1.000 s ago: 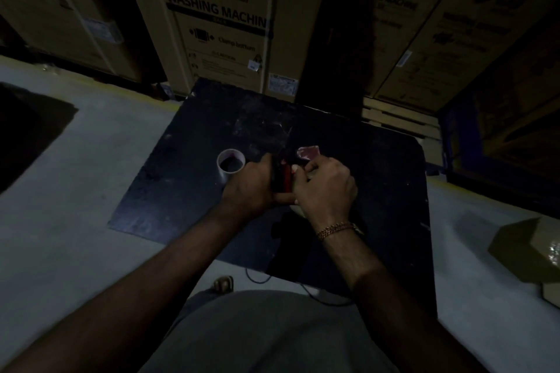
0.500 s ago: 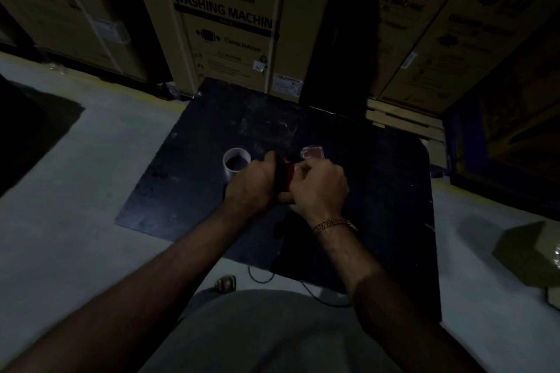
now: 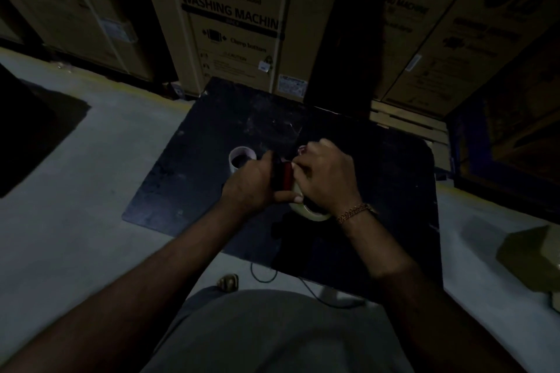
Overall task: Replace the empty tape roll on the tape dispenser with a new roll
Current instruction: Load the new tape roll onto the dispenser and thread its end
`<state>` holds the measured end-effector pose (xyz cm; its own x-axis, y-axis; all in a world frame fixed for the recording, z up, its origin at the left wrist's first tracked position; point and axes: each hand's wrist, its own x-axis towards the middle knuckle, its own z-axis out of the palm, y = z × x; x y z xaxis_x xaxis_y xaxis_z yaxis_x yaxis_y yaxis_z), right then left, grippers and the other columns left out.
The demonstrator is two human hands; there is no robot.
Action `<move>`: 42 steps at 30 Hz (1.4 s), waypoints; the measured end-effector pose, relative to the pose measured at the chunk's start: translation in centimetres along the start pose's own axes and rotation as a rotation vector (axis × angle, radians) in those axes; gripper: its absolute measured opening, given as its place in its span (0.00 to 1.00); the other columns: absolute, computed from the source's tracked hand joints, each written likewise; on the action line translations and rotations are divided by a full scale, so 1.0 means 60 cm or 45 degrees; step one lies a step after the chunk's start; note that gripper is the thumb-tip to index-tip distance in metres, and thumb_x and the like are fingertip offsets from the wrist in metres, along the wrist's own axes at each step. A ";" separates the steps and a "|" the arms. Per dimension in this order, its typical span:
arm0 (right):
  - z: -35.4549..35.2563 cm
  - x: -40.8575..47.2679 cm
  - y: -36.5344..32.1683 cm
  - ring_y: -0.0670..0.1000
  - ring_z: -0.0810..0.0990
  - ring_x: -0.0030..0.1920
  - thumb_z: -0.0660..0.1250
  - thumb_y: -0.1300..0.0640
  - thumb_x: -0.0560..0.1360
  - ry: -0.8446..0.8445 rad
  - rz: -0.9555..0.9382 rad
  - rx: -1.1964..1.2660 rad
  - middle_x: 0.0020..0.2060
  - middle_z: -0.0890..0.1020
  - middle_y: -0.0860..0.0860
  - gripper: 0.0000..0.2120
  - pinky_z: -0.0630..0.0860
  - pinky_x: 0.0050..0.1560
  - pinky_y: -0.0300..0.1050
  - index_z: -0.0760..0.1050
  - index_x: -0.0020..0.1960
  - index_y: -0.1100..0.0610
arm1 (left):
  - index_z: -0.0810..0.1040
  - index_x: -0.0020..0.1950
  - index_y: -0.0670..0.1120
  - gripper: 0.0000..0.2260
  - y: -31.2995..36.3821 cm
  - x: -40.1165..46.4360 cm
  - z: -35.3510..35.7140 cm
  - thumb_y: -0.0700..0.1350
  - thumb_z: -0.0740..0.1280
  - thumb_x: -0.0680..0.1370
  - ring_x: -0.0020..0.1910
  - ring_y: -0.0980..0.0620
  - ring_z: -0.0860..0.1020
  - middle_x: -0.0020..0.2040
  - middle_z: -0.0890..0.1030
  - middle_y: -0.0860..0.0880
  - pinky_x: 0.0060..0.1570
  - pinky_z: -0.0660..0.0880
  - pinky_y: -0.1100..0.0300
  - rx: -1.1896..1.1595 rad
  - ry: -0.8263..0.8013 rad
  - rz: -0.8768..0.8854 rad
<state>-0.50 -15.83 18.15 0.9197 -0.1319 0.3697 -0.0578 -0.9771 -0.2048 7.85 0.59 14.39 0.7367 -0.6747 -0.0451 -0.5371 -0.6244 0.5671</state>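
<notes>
Tape roll (image 3: 309, 211) now shows below right hand (image 3: 325, 179).

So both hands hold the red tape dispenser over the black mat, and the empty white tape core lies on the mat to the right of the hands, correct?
Not quite. In the head view the empty white tape core sits to the left of the hands, beside the left hand. The rest holds: both hands, with the right hand, hold the red tape dispenser over the black mat.

Left hand (image 3: 251, 182) gripping tape dispenser (image 3: 285, 176), right hand (image 3: 325, 174) on new roll (image 3: 306, 211)
</notes>
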 end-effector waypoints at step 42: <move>0.046 0.019 -0.014 0.47 0.73 0.38 0.66 0.61 0.77 -0.026 0.515 0.481 0.42 0.76 0.51 0.06 0.67 0.37 0.40 0.72 0.42 0.59 | 0.72 0.65 0.46 0.42 0.026 -0.037 -0.003 0.77 0.73 0.65 0.46 0.44 0.85 0.54 0.85 0.46 0.36 0.72 0.54 0.540 -0.093 -0.042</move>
<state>1.68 -14.67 16.25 0.8605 -0.4776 0.1773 -0.2682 -0.7206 -0.6394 5.47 1.18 15.53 0.7337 -0.6680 -0.1243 -0.6462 -0.7425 0.1766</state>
